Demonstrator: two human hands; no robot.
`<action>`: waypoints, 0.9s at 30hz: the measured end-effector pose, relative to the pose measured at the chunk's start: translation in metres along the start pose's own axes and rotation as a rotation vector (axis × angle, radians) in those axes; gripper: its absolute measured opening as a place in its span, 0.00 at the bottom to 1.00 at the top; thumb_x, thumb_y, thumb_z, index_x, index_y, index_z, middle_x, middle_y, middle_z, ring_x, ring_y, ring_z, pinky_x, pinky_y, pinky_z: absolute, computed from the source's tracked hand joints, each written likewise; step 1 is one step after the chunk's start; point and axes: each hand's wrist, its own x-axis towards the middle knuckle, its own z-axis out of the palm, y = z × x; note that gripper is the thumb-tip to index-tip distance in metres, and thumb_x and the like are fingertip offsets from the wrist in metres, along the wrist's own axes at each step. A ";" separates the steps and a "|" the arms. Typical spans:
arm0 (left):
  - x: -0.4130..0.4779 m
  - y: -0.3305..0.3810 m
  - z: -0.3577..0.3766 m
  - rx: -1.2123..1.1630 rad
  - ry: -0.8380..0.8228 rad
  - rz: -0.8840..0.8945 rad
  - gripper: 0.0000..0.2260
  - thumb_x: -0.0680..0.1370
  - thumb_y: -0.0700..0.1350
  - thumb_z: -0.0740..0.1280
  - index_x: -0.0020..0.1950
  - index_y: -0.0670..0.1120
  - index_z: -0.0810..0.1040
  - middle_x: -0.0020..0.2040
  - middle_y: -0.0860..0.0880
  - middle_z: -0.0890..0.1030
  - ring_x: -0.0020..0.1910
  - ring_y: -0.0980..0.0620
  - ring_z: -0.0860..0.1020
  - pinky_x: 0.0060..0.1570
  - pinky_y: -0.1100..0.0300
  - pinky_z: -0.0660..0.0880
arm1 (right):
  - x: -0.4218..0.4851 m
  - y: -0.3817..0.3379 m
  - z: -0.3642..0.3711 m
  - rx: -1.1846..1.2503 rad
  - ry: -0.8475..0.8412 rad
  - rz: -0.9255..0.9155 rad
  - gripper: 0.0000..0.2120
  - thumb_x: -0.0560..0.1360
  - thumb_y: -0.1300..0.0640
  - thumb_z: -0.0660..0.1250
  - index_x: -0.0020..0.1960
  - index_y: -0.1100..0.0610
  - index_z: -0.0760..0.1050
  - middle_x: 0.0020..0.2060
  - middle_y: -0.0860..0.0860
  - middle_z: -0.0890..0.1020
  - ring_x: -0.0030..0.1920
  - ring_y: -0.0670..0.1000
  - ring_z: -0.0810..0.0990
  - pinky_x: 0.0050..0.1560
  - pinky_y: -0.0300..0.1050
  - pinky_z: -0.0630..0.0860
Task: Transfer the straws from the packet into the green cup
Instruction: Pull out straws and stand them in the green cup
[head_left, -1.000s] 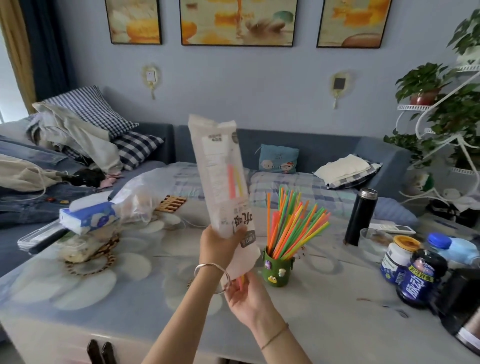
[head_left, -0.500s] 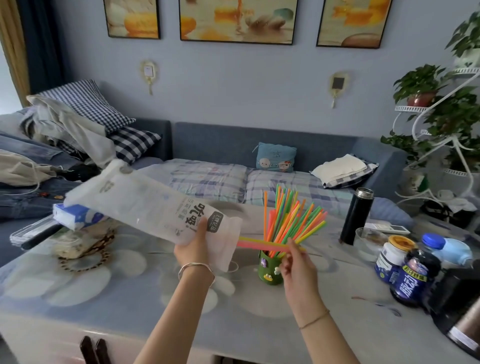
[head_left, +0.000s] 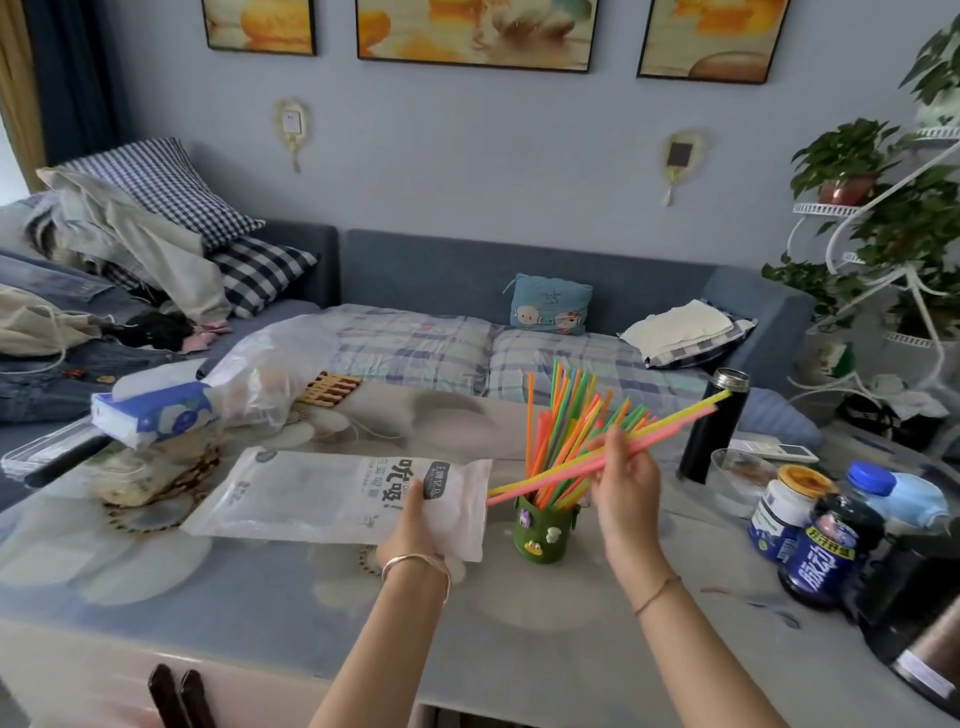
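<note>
Though what the packet (head_left: 311, 499) holds is hard to make out, the left hand (head_left: 415, 525) grips its mouth left of desk (head_left: 234, 597) centre. The green cup (head_left: 543, 535) stands centred, packed with standing straws (head_left: 563, 410). The right hand (head_left: 626, 480) pinches pink and yellow straws (head_left: 675, 426) above it, and jars (head_left: 789, 512) crowd the right edge.

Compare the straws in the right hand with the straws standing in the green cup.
The held straws are few, yellow and pink; the cup straws are many, with orange and green too. The held straws slant nearly level, pinched by the right hand; the cup straws stand fanned upright in the green cup. Both are thin, long and bright.
</note>
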 end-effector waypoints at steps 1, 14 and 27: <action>0.001 0.001 -0.003 -0.002 0.032 0.018 0.35 0.66 0.53 0.79 0.68 0.40 0.73 0.61 0.46 0.80 0.53 0.46 0.80 0.60 0.53 0.76 | 0.008 0.000 -0.007 -0.033 0.066 -0.041 0.19 0.80 0.49 0.55 0.35 0.56 0.73 0.24 0.49 0.69 0.22 0.45 0.67 0.28 0.41 0.64; 0.022 -0.011 -0.016 0.039 0.094 0.069 0.31 0.68 0.48 0.79 0.68 0.42 0.73 0.56 0.47 0.80 0.53 0.45 0.80 0.65 0.48 0.75 | 0.047 0.019 -0.006 -0.626 -0.164 -0.453 0.19 0.80 0.49 0.55 0.36 0.58 0.71 0.22 0.45 0.66 0.23 0.44 0.66 0.24 0.36 0.60; 0.025 -0.008 -0.012 0.049 0.070 0.082 0.23 0.69 0.47 0.78 0.59 0.45 0.74 0.43 0.52 0.79 0.41 0.52 0.79 0.53 0.52 0.78 | 0.065 0.020 -0.001 -0.669 -0.128 -0.299 0.21 0.80 0.46 0.51 0.33 0.55 0.67 0.23 0.47 0.66 0.23 0.47 0.66 0.25 0.39 0.59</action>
